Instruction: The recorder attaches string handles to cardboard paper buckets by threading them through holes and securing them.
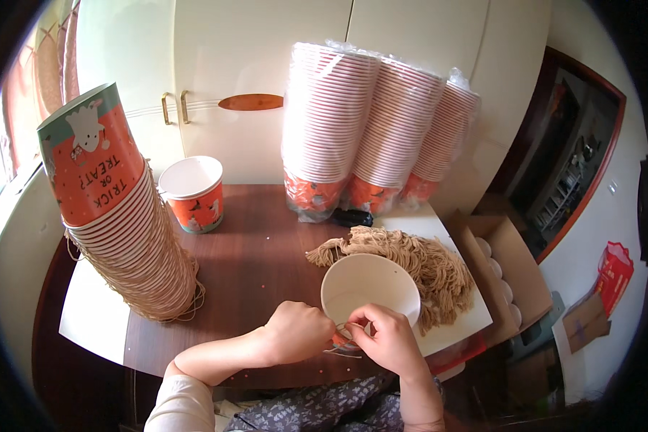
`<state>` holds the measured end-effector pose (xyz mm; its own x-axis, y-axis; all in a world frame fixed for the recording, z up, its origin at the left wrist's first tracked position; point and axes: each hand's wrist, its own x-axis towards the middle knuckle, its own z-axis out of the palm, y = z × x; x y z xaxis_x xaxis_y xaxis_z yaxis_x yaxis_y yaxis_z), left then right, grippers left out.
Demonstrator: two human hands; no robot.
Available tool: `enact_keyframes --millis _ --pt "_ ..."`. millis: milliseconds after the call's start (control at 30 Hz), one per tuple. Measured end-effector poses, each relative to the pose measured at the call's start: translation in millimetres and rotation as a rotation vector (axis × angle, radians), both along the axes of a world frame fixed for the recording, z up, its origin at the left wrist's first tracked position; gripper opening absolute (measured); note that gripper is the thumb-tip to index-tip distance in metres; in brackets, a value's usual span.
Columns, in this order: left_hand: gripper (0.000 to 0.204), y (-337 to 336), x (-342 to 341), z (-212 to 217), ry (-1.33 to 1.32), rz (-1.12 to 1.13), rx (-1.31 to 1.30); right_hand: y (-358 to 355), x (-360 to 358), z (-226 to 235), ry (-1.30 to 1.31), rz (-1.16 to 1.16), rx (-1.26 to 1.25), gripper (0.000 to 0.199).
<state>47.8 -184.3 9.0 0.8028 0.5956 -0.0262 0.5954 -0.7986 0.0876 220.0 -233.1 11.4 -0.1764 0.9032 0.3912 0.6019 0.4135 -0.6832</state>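
— What are the hands doing in the head view?

— Both are at the near edge of the table [252,266], working on one paper cup [369,288]. The left hand [295,333] is curled almost into a fist, fingers pinched on a thin string [340,338] at the cup's lower side. The right hand [390,338] is half closed, thumb and fingers pressing the same string against the cup wall (the exact grip is hidden behind the knuckles).

— And the cup itself?

— It is tilted, its white open mouth facing up toward the camera, touching both hands, just in front of a heap of tan string pieces [417,263] lying on a white sheet [450,317] at the table's right edge.

— What else is on the table?

— At the left edge, a tall leaning stack of orange cups [115,216] with strings dangling. Near the back edge, a single orange cup [193,193] stands upright. At the back, three wrapped stacks [374,129] stand side by side against the white cupboard [230,65].
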Motion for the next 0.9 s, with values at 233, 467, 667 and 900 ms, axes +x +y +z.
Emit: enact_keyframes --millis 233,467,667,900 --pt "0.005 -5 -8 11 -0.164 -0.002 0.082 -1 3 3 -0.006 -0.002 -0.029 0.010" --pt "0.007 -2 -6 15 -0.609 -0.067 0.022 0 2 3 0.000 0.027 -0.034 0.011" --pt "0.007 4 -3 15 -0.679 -0.047 -0.153 0 3 2 0.002 0.010 -0.037 0.013" --pt "0.007 11 -2 10 -0.705 -0.087 -0.247 1 3 2 -0.003 -0.002 -0.036 0.017"
